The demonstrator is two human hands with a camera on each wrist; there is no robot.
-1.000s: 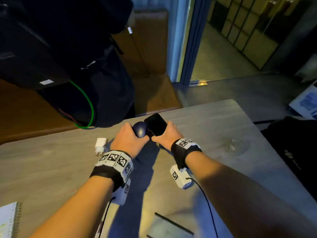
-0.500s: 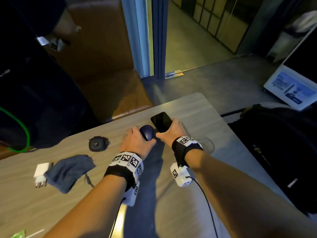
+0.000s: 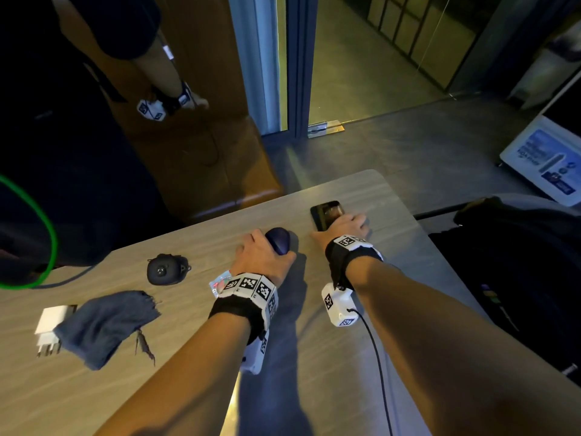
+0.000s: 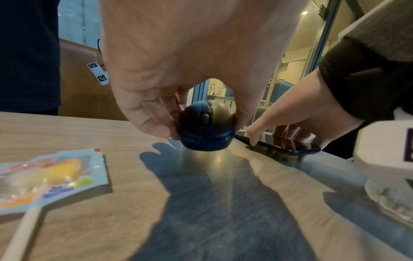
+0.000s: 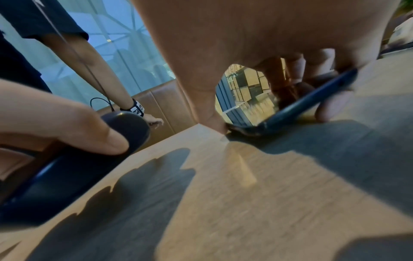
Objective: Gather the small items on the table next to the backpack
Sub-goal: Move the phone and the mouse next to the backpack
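The two hands have drawn apart since a moment ago: then the phone and the mouse were almost touching, held close together near the middle of the counter (image 3: 361, 357). Now the right hand (image 3: 344, 226) has carried the phone (image 3: 327, 214) off toward the counter's far right corner, on the side where a dark bag (image 3: 518, 278) sits beyond the right edge. I take that bag to be the backpack, so the gathering looks under way, phone first.

The right hand's fingers (image 5: 324, 107) are curled round the phone, thumb on its near corner and the others under its right edge, so that edge is tipped up while the left one touches the wood. Its long axis runs away from the person, toward the far edge, screen upward.

The left hand (image 3: 264, 256) grips the mouse (image 4: 206, 130) from above, thumb on one side and fingers (image 4: 154, 123) on the other, its base flat on the counter. Its long axis also runs roughly away from the person, leaning a little right, with the scroll wheel end toward the wrist.

Left behind to the left lie a small dark pouch (image 3: 166, 269), a grey cloth (image 3: 103, 325), a white charger plug (image 3: 50, 328) touching the cloth, and a sweet wrapper (image 4: 51, 178) by the left wrist.
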